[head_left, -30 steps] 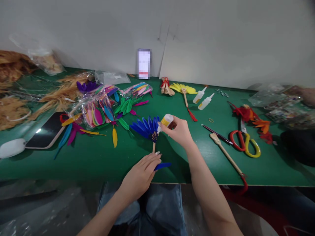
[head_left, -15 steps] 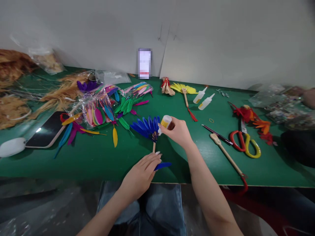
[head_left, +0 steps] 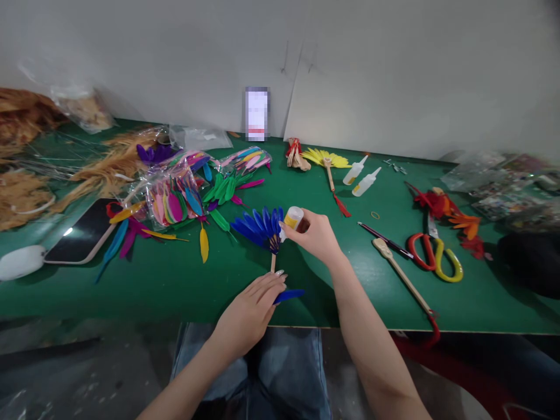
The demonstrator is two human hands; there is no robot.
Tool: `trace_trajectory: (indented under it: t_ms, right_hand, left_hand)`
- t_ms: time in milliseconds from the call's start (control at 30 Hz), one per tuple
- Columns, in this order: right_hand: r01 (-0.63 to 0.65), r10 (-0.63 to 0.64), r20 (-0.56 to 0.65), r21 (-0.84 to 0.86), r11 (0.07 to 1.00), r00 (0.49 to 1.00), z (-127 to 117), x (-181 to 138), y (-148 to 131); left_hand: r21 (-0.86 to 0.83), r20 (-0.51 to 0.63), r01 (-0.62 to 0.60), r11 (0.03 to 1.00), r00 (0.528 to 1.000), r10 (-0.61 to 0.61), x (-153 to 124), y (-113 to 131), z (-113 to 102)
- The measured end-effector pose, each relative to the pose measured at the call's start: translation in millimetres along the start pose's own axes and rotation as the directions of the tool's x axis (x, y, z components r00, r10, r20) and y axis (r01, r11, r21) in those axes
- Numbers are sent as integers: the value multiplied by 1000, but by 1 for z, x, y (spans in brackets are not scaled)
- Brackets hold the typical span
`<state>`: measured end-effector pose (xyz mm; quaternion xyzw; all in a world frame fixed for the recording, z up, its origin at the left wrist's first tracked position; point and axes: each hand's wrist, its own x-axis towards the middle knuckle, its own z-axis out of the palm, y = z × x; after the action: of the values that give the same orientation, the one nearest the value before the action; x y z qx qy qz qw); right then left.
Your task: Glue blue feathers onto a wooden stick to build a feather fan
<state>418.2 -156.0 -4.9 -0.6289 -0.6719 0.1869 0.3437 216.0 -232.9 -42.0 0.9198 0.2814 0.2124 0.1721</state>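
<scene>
A fan of blue feathers (head_left: 259, 227) on a thin wooden stick lies on the green table (head_left: 184, 280). My right hand (head_left: 317, 236) is closed round a small white glue bottle (head_left: 291, 220) with a yellow label, its tip down at the base of the fan. My left hand (head_left: 254, 306) rests near the table's front edge, fingers flat, pressing the stick's lower end. A loose blue feather (head_left: 289, 295) pokes out from under its fingertips.
Loose and bagged coloured feathers (head_left: 184, 195) lie left of the fan, beside a phone (head_left: 83, 233) and straw-coloured plumes (head_left: 109, 163). To the right are two glue bottles (head_left: 361, 175), a yellow feather fan (head_left: 326, 158), a wooden stick (head_left: 405, 274), scissors (head_left: 431, 254), and red and orange feathers (head_left: 450, 213).
The glue bottle in my right hand has tipped slightly and shifted a little along the fan's base. My left hand has stayed put. A hand at the far right edge has left the view.
</scene>
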Motion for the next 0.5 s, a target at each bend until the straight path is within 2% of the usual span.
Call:
trace_trajectory:
  t_ms: [167, 400, 500]
  right_hand:
    - [3, -3, 13, 62, 998, 1000, -1, 0, 1]
    - [-42, 57, -30, 375, 926, 998, -3, 0, 0]
    - [-27, 29, 1, 392, 919, 1000, -1, 0, -1]
  left_hand:
    - [-16, -12, 8, 1000, 1000, -8, -1, -1, 1]
    - [-19, -43, -9, 1000, 999, 9, -1, -1, 3]
    - [-25, -41, -8, 1000, 999, 7, -1, -2, 3]
